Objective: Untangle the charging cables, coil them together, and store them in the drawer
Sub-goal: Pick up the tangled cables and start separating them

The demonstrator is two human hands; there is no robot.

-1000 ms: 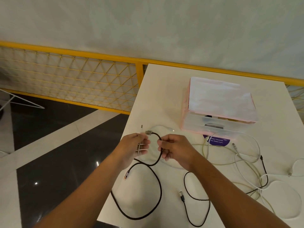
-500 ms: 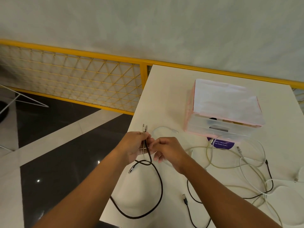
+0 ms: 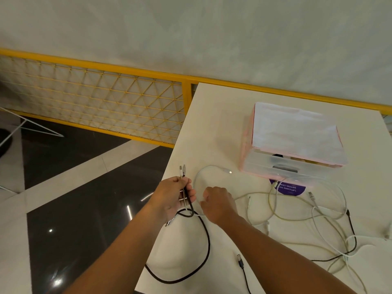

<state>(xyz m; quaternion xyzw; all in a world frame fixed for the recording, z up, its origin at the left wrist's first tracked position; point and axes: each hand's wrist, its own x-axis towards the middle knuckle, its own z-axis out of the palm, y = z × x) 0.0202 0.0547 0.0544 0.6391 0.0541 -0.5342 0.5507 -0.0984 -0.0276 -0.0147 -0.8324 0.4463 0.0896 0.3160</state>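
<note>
**Two plug ends gathered in the left hand**

At the near left corner of the white desk (image 3: 214, 124) we see the left hand (image 3: 172, 197) curled round two cable ends held side by side. Their plugs (image 3: 182, 169) stick up above the fingers. One of the two is a braided black cable (image 3: 209, 240), which drops below the hand and sweeps in a wide loop along the desk's near edge.

The right hand (image 3: 219, 203) sits just beside the left, knuckles up and fingers curled under. A thin white cable (image 3: 212, 166) arcs away from it toward the drawer unit (image 3: 286, 168). We cannot tell whether the fingers actually pinch it.

The drawer unit is translucent with a pink frame. It stands farther back on the right, over a round purple sticker (image 3: 293, 189). In front of it spreads a tangle of white cables (image 3: 318, 221), with a thin black cable (image 3: 352, 230) threaded through. A dark cable (image 3: 244, 270) lies loose by the right forearm.

Past the desk we see a yellow mesh railing (image 3: 106, 98) and a tiled floor (image 3: 74, 198).
</note>
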